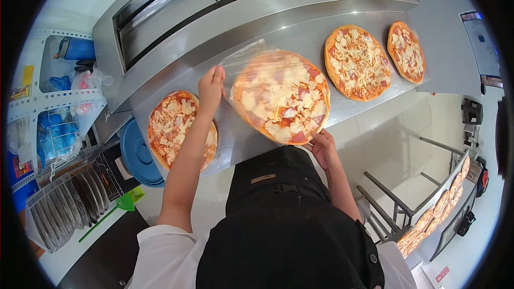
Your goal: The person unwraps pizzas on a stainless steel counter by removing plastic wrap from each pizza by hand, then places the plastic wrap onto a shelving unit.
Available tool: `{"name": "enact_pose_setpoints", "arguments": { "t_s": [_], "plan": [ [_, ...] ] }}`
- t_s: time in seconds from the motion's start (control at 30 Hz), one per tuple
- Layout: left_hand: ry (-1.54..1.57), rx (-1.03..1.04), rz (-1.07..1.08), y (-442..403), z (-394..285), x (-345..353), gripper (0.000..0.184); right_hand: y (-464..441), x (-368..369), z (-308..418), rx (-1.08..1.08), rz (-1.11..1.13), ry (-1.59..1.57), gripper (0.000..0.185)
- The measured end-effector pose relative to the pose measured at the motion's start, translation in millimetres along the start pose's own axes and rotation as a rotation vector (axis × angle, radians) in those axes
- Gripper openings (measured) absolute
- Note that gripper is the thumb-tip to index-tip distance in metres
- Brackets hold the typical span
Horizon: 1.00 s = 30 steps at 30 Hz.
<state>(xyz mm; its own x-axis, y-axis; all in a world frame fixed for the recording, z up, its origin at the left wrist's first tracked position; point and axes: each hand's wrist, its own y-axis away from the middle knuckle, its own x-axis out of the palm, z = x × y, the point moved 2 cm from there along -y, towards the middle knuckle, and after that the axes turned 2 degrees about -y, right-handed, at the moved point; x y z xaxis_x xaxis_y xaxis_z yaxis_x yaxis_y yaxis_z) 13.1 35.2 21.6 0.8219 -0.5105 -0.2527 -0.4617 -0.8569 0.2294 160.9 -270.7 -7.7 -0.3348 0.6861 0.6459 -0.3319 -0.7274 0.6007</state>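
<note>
A round pizza (292,107) with cheese and ham is raised in front of me, partly covered by a clear plastic bag (249,56). My left hand (212,84) pinches the bag's edge at the upper left of this pizza. Under the pizza's lower right rim, my right hand (323,149) grips its edge. Another pizza (174,123) lies on the steel counter (230,150) behind my left forearm, which hides part of it. Two more pizzas, one nearer (357,63) and one farther (406,52), lie on the counter to the right.
Drawers (166,16) line the counter's back. At the left are a shelf (69,98) with bags, a blue lid (140,152) and a rack of round pans (69,198). Several pizzas (441,203) lie on a metal-framed table at the lower right.
</note>
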Motion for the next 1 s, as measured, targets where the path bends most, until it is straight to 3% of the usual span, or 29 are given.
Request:
{"name": "enact_pose_setpoints", "arguments": {
  "t_s": [0.1, 0.23, 0.6, 0.77, 0.9, 1.0],
  "plan": [
    [-0.038, 0.035, -0.038, -11, -10, 0, 0.031, 0, 0, 5, -0.011, -0.005, 0.003, 0.031],
    [0.222, 0.048, 0.06, -23, -19, 4, 0.031, -3, -10, 8, -0.066, -0.004, -0.004, 0.031],
    [0.214, 0.076, 0.135, -51, -42, -12, 0.03, -4, -31, 24, -0.047, -0.012, 0.042, 0.031],
    [0.146, 0.118, 0.283, -64, -71, -25, 0.029, 0, -40, 25, 0.006, -0.006, 0.107, 0.032],
    [-0.15, 0.48, 0.132, -81, -101, -28, 0.027, 1, -36, 20, 0.043, -0.012, 0.105, 0.034],
    [-0.073, 0.467, 0.102, -106, -111, -44, 0.024, 2, -38, 19, 0.062, 0.008, 0.112, 0.035]
  ]
}}
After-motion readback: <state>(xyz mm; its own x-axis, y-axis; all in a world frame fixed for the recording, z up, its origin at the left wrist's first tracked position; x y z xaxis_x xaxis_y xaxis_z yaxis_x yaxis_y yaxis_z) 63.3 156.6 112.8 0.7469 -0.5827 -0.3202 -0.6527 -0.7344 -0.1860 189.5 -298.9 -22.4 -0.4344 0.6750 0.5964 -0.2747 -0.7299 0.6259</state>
